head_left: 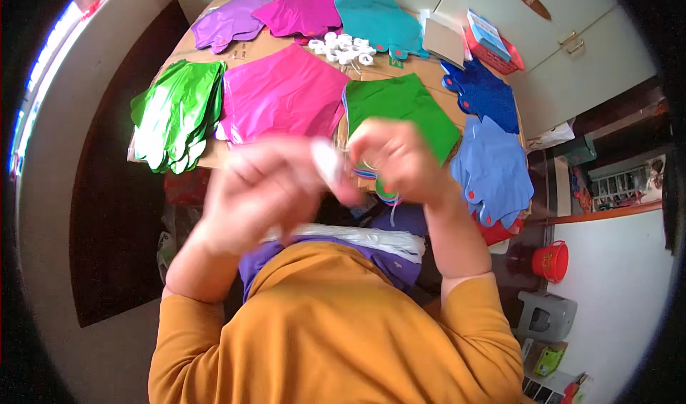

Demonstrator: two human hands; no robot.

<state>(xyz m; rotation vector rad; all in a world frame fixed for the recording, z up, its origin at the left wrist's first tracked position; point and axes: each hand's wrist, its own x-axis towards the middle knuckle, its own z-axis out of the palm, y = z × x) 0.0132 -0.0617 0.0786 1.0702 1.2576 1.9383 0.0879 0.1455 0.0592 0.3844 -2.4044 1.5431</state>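
Note:
My left hand (264,182), blurred by motion, is closed on a small white ring-shaped piece (328,159) held up at its fingertips. Close beside it, my right hand (400,157) has its fingers curled in a pinch on a thin white string (369,166). Both hands are over the near edge of the table, in front of a pink flat foil balloon (286,93) and a green flat foil balloon (400,107). Below the green one, a round tab and a hanging string partly show. Across my lap lies a bundle of white strings (386,242).
Cardboard (250,50) covers the table. White rings (344,46) lie piled near its far middle. Stacks of flat balloons surround them: shiny green (179,111), purple (227,23), magenta (300,12), teal (379,21), dark blue (486,96), light blue (493,168). A red bucket (551,262) stands right.

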